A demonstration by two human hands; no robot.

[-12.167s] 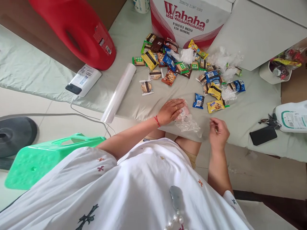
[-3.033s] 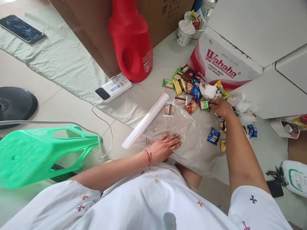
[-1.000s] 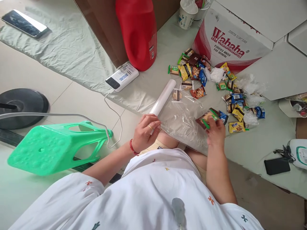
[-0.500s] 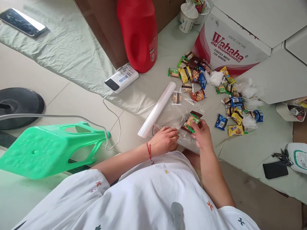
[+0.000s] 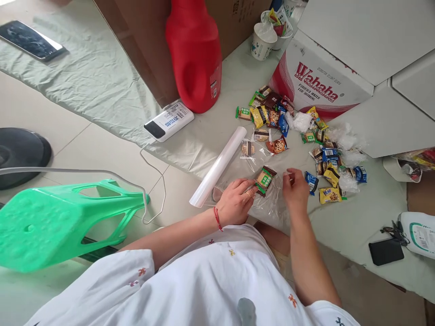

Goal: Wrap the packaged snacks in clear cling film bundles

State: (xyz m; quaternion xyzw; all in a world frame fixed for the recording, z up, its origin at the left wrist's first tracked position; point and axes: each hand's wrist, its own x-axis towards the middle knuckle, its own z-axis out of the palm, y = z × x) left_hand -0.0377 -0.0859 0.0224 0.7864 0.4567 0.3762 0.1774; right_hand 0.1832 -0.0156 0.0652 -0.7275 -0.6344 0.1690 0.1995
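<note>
A brown-and-green snack packet lies on a sheet of clear film spread over the pale cloth in front of me. My left hand rests flat on the film, fingers apart, fingertips against the packet's left side. My right hand hovers just right of the packet, thumb and forefinger pinched on what looks like the film's edge. The film's white roll lies at a slant to the left of my left hand. Many wrapped snacks lie beyond in a pile and a second pile.
A red jug, a power bank with a cable, and a Wahaha carton stand behind the snacks. Paper cups are at the back. A green stool lies at left. A phone, wallet and keys lie on the cloth.
My right hand has set the brown-and-green packet down on the film, let go and shifted right. My left hand slid up beside the packet.
</note>
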